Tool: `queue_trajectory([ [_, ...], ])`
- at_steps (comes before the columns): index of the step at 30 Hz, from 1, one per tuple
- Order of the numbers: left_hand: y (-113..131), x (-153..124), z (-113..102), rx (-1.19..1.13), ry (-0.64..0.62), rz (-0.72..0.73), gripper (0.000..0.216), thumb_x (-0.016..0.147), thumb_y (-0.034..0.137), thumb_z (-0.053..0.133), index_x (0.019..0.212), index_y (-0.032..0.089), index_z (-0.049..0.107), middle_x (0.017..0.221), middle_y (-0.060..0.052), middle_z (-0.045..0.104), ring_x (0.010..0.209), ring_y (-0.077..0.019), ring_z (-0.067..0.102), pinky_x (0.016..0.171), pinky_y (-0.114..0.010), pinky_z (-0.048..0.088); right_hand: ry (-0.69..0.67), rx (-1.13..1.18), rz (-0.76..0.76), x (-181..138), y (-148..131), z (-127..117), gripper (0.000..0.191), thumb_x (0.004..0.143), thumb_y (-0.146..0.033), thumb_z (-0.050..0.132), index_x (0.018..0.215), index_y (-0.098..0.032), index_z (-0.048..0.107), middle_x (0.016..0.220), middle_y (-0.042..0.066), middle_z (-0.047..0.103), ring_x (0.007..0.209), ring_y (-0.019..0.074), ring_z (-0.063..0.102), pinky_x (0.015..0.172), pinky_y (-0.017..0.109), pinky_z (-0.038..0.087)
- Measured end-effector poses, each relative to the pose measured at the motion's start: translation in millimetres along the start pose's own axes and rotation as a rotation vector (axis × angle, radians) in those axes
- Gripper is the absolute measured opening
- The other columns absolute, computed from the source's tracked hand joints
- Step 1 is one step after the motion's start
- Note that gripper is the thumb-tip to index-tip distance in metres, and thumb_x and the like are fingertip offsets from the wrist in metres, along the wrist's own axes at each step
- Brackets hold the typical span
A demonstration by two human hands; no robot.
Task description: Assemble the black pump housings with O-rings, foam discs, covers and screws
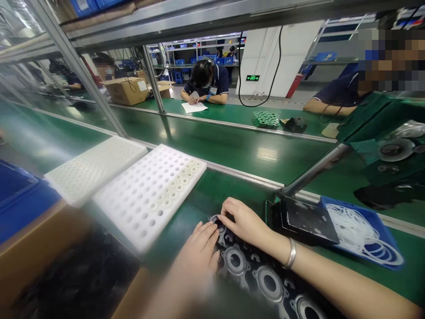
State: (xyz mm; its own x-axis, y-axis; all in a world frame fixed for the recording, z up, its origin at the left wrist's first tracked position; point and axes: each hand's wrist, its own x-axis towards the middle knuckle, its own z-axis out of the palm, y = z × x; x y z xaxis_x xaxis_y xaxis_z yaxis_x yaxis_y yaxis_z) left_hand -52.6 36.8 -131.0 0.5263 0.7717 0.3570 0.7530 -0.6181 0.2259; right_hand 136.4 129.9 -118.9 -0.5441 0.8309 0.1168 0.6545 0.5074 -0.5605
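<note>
At the far end of a row of round metal housings (235, 261), both hands meet on the farthest housing (218, 225), a ring-shaped part with a dark centre. My right hand (241, 221) has its fingers curled and its thumb against the ring's far right side. From the left, my left hand (199, 250) closes its fingertips on the near left edge of the same housing; its wrist is blurred. More housings run toward me in a dark holder, partly under my right forearm. Anything small between the fingertips is hidden.
A white foam tray (133, 199) with holes, some holding pale rings (179, 187), lies left, beside another white tray (99, 164). Right are a black box (307, 219) and a blue bin (392, 252) of white rings. An open carton (66, 266) stands front left. Co-workers sit across.
</note>
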Motion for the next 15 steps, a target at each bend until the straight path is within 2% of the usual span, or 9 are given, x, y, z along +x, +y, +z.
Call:
queue_trajectory([
  [5, -2.3, -3.5, 6.7, 0.053, -0.016, 0.009, 0.041, 0.092, 0.015, 0.043, 0.13, 0.004, 0.055, 0.136, -0.019, 0.058, 0.13, -0.0258, 0.054, 0.106, -0.049, 0.051, -0.017, -0.022, 0.016, 0.0, 1.0, -2.7, 0.012, 0.091, -0.022, 0.058, 0.081, -0.015, 0.056, 0.088, 0.004, 0.057, 0.082, 0.0163, 0.053, 0.075, 0.03, 0.046],
  [8, -6.1, -8.3, 13.2, 0.094, -0.021, 0.067, 0.045, 0.092, 0.016, 0.045, 0.136, 0.005, 0.049, 0.142, -0.018, 0.052, 0.134, -0.0265, 0.049, 0.105, -0.05, 0.052, -0.004, -0.037, 0.0, -3.5, 2.5, -6.3, 0.009, 0.093, -0.021, 0.054, 0.097, -0.015, 0.059, 0.095, 0.005, 0.058, 0.086, 0.0166, 0.055, 0.078, 0.031, 0.048],
  [11, -9.6, -10.2, 15.6, 0.155, -0.005, 0.112, 0.046, 0.093, 0.018, 0.045, 0.137, 0.005, 0.047, 0.143, -0.018, 0.052, 0.135, -0.0263, 0.048, 0.103, -0.05, 0.053, -0.05, -0.098, -0.17, -9.9, 3.8, -10.1, 0.03, 0.097, -0.013, 0.041, 0.122, -0.02, 0.058, 0.109, 0.007, 0.058, 0.099, 0.0173, 0.055, 0.089, 0.033, 0.048],
  [13, -10.4, -8.9, 14.4, 0.197, -0.017, 0.134, 0.045, 0.093, 0.02, 0.045, 0.136, 0.006, 0.048, 0.142, -0.017, 0.053, 0.133, -0.0262, 0.051, 0.101, -0.049, 0.054, -0.111, -0.196, -0.285, -15.2, 4.5, -12.1, 0.042, 0.095, -0.007, 0.038, 0.13, -0.023, 0.056, 0.12, 0.008, 0.055, 0.107, 0.0196, 0.053, 0.095, 0.036, 0.046],
  [15, -9.4, -6.5, 12.6, 0.233, -0.043, 0.153, 0.045, 0.093, 0.021, 0.047, 0.135, 0.008, 0.05, 0.142, -0.017, 0.053, 0.132, -0.0268, 0.052, 0.1, -0.05, 0.055, -0.143, -0.297, -0.321, -20.4, 5.3, -14.0, 0.048, 0.092, -0.004, 0.039, 0.133, -0.022, 0.054, 0.128, 0.01, 0.052, 0.113, 0.0226, 0.05, 0.097, 0.04, 0.045],
])
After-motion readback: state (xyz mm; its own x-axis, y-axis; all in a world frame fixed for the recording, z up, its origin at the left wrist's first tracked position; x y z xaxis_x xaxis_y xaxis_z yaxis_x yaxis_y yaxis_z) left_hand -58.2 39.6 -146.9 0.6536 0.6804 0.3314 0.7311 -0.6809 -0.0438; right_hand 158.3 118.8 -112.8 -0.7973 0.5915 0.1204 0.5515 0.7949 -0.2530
